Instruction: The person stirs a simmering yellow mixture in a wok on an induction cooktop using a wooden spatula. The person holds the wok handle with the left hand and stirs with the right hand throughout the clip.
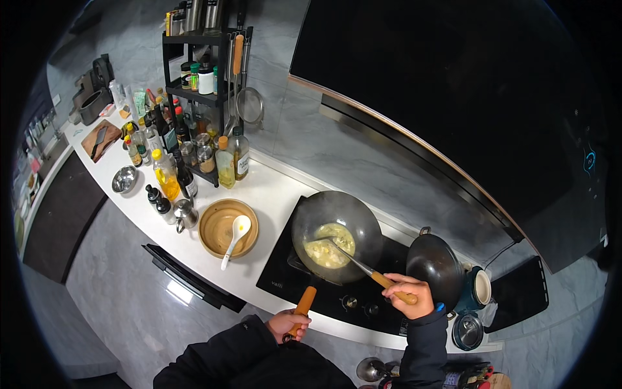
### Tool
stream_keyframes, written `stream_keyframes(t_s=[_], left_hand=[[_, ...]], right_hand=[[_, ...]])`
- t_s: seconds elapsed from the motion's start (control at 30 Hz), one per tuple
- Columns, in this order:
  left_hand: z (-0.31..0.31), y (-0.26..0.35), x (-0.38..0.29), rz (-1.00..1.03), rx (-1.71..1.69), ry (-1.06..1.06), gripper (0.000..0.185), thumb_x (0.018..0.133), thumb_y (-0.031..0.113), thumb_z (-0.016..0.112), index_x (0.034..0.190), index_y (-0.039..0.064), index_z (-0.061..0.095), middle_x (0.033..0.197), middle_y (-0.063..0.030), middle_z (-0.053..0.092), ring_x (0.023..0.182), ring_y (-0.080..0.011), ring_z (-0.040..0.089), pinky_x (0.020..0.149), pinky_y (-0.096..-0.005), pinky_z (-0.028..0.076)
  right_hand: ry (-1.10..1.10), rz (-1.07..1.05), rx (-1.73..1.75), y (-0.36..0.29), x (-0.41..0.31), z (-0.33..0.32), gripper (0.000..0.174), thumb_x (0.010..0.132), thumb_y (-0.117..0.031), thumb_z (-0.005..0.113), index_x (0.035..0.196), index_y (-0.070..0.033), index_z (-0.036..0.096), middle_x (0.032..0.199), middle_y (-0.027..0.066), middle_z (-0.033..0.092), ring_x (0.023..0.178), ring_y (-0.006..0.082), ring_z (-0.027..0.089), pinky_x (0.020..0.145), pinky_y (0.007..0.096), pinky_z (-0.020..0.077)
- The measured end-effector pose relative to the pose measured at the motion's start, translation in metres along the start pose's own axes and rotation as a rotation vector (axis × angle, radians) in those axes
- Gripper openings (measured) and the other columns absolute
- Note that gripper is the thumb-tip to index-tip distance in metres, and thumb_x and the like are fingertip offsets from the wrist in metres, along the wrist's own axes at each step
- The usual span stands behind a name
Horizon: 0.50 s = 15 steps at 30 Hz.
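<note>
A steaming dark wok (364, 228) stands on the black cooktop (277, 272), with pale yellowish food in thin liquid (330, 255) at its bottom. My right hand (410, 294) is closed around the wooden handle of a metal wok spatula (357, 262), whose blade dips into the liquid. Below the wok, my left hand (290, 325) grips its orange-brown handle (304, 301). To the left of the cooktop is a wide tan bowl (208, 228) with a white spoon (236, 238) resting across its rim.
Oil and sauce bottles (166, 177), a steel pot (184, 214) and a black spice rack (194, 97) stand left. A second black wok or domed lid (434, 267) and a teal pot (474, 289) are at right. The range hood (427, 97) overhangs the cooktop.
</note>
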<state>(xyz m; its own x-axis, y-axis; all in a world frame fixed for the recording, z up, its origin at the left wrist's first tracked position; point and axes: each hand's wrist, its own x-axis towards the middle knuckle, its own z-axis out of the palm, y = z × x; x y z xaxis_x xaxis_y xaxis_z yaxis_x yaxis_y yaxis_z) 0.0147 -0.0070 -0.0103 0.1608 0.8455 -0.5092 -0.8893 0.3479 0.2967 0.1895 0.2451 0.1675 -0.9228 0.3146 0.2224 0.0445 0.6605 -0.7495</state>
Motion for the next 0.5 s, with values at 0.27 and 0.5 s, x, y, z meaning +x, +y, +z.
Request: stream_keyframes(t_s=[0.27,0.5], left_hand=[[0.000,0.000,0.000,-0.004,0.015,0.009,0.017,0.086,0.009,0.064,0.089,0.008,0.047,0.069,-0.0021,0.048,0.054,-0.0132,0.048,0.049,-0.0269,0.041],[-0.001,0.002,0.001,-0.025,-0.024,-0.005,0.016,0.084,0.004,0.061,0.089,0.008,0.047,0.070,-0.0036,0.049,0.054,-0.0129,0.046,0.048,-0.0279,0.039]], right_hand=[[0.204,0.079,0.335,-0.011,-0.016,-0.008,0.015,0.073,0.018,0.056,0.077,0.005,0.064,0.109,0.0231,0.064,0.080,0.0284,0.070,0.076,0.0357,0.0580],[0.106,0.062,0.154,-0.063,-0.016,-0.031,0.016,0.068,0.016,0.058,0.077,0.005,0.066,0.096,0.0212,0.068,0.078,0.0230,0.070,0.073,0.0310,0.0565]])
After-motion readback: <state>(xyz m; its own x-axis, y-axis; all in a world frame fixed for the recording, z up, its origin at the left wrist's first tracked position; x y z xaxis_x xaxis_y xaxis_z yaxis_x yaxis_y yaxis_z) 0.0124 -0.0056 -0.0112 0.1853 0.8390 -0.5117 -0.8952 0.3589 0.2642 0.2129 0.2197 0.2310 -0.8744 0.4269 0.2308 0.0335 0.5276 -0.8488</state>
